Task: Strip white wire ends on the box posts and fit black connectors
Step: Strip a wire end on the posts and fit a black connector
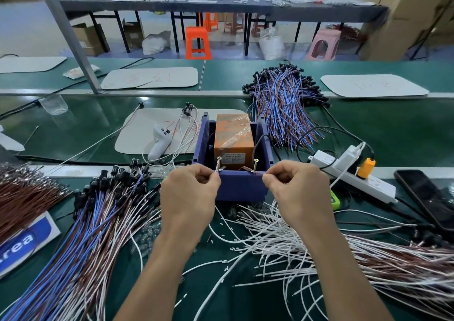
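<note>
Blue moulded plastic forms the open-topped box (242, 188) standing at the middle of the green matted table (98, 129). An orange rectangular block wrapped in crinkled clear tape (233, 140) is seated inside it. Two slim metal screw posts rise at a slant from the box's near wall, one on the left (218, 164) and one on the right (255, 166).

The left hand (189, 193) is closed in a pinch, thumb against forefinger. What looks to be the end of a thin white wire (217, 170) is held against the left post. The right hand (298, 188) is closed in the same pinch just beside the right post. Little of what it grips can be seen past the fingertips.

A loose tangle of white insulated wires (270, 234) is spread under and to the right of the wrists, with short white offcuts scattered on the mat. A thick fan of blue, brown and white wires tipped with black cylindrical connectors (98, 217) lies to the left. A second bundle of blue and brown wires (282, 107) is heaped behind the box.

A white power strip (351, 171) carrying an orange plug (366, 167) is laid to the right, near a glossy black phone (427, 198). A white plastic handheld controller (159, 141) rests on a pale rounded pad (137, 134).
</note>
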`<state>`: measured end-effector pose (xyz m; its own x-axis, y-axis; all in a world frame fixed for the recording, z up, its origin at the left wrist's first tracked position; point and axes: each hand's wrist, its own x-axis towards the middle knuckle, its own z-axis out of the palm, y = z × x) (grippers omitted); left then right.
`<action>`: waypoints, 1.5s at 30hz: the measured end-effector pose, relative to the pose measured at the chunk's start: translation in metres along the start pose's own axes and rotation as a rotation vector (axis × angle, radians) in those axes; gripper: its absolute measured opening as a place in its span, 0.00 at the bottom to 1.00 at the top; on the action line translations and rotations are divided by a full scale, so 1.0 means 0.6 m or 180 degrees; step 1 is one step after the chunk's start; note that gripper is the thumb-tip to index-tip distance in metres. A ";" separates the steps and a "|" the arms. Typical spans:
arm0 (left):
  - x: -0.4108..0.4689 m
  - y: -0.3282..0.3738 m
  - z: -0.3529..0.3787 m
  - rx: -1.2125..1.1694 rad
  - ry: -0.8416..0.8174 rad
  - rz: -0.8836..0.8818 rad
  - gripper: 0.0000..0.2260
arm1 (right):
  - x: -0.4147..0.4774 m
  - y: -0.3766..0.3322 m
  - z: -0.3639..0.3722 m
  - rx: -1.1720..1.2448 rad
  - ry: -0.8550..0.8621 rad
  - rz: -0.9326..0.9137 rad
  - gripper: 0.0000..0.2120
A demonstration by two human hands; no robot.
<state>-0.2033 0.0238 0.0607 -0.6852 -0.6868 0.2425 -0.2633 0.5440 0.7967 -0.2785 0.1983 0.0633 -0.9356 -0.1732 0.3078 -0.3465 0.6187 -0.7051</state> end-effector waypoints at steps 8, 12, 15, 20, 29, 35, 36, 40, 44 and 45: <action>0.000 0.001 0.000 0.0037 -0.0035 -0.0021 0.07 | 0.002 -0.002 -0.001 -0.0070 0.0084 0.0021 0.06; 0.000 0.004 0.001 0.0052 -0.0037 0.0001 0.07 | 0.002 -0.002 0.000 -0.0097 0.0107 0.0040 0.06; 0.000 0.003 0.000 0.0050 -0.0045 0.0000 0.07 | 0.001 -0.002 0.006 -0.0102 0.0121 0.0039 0.06; 0.000 0.002 0.000 0.0045 -0.0056 0.0019 0.07 | 0.002 -0.002 0.016 -0.0075 0.0255 0.0046 0.06; 0.002 -0.002 -0.005 -0.0113 0.0153 -0.0222 0.09 | -0.018 -0.009 0.007 -0.0276 0.0133 -0.0123 0.06; 0.004 -0.029 -0.019 -0.0244 0.0529 -0.0550 0.14 | -0.045 0.000 -0.031 -0.0721 -0.0714 -0.0303 0.04; 0.007 -0.037 -0.020 -0.0450 0.0524 -0.0708 0.12 | -0.049 0.003 -0.034 -0.0786 -0.0810 -0.0318 0.05; 0.016 -0.068 -0.033 -0.1580 0.0493 -0.1349 0.14 | -0.065 0.023 -0.036 -0.1021 -0.1302 -0.0094 0.08; 0.020 -0.106 -0.056 -0.2125 0.0574 -0.1507 0.11 | -0.088 0.025 -0.026 -0.0611 -0.1595 -0.0006 0.07; 0.020 -0.112 -0.059 -0.2277 0.0615 -0.1542 0.10 | -0.094 0.020 -0.021 -0.0532 -0.1570 -0.0101 0.07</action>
<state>-0.1698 -0.0380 0.0300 -0.4649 -0.8682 -0.1738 0.0373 -0.2153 0.9758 -0.2290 0.2254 0.0456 -0.8597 -0.5093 -0.0388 -0.3971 0.7142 -0.5764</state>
